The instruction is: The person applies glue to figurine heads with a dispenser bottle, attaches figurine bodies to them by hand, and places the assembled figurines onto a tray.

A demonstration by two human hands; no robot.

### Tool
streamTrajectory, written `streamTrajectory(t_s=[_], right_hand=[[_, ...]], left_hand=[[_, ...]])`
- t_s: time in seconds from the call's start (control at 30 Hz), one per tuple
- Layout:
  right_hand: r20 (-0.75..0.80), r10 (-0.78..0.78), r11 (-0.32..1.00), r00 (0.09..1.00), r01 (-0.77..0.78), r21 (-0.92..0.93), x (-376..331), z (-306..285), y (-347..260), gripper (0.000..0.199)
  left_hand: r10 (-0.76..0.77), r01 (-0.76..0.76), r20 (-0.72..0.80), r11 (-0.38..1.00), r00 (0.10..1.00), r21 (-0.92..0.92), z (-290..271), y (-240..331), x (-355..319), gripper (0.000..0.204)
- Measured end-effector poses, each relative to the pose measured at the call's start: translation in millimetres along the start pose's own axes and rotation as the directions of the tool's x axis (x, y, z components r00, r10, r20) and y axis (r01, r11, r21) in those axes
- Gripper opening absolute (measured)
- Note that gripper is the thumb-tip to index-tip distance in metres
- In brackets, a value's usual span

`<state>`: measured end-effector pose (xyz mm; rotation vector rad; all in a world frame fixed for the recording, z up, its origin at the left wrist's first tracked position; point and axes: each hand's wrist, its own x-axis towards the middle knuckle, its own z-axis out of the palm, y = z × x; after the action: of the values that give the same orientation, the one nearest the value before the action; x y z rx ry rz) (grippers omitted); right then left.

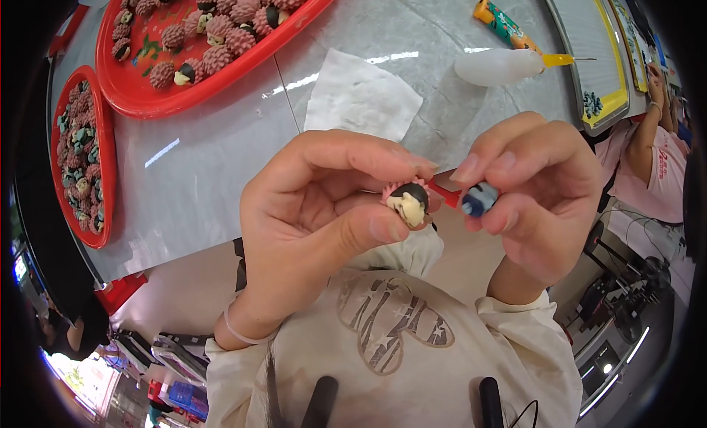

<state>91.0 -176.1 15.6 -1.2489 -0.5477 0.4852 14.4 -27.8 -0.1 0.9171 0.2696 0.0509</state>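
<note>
My left hand (317,200) is closed, its thumb and fingers pinching a small pink bumpy figurine (407,201) with a black and cream head part. In my right hand (537,192) a small blue and grey rounded piece (480,198) is held between thumb and fingertips. The two pieces are close together but apart, over the table's near edge. A bit of red shows between them; I cannot tell what it is. Just beyond my hands lies a white sheet of tissue (357,96).
A large red tray (177,100) holds many pink bumpy figurines; a smaller red tray (103,222) holds pink and teal pieces. A needle-tipped squeeze bottle (501,67) and a green and orange tube (508,26) lie at far right. Beyond is a yellow-edged tray (615,104); a co-worker's arm (642,152) shows there.
</note>
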Motion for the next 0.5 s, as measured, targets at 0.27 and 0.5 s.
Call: streamTrajectory(t_s=[0.27,0.5], right_hand=[[0.107,-0.166,0.947,0.980,0.189,-0.259,1,8,4,0.022],[0.116,-0.252,0.859,0.961,0.278,-0.429,-1,18,1,0.026]], left_hand=[[0.087,-0.092,0.067,0.992,0.994,0.088,-12,-2,-2,0.035],[0.107,-0.110,0.032,0.989,0.994,0.096,-12,-1,-5,0.028]])
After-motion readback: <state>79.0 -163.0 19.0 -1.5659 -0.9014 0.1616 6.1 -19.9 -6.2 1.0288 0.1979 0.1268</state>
